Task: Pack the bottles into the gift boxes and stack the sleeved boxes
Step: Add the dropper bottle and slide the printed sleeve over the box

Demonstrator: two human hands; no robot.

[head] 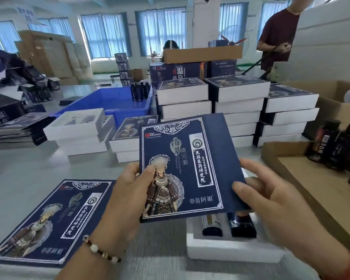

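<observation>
I hold a dark blue printed sleeve (187, 164) above the table with both hands. My left hand (129, 190) grips its left edge, thumb on the printed figure. My right hand (271, 203) grips its right edge. Under the sleeve lies a white gift box (226, 249) with two dark bottles (242, 225) lying in its insert, partly hidden by the sleeve. Another flat blue sleeve (49, 221) lies on the table at the left. Stacks of sleeved boxes (238, 110) stand behind.
White open boxes (79, 132) are piled at mid-left beside a blue bin (113, 104) holding upright bottles. A cardboard tray (303, 178) with dark bottles (329, 142) sits at the right. Flat sleeves are stacked at far left. Two people are working at the back.
</observation>
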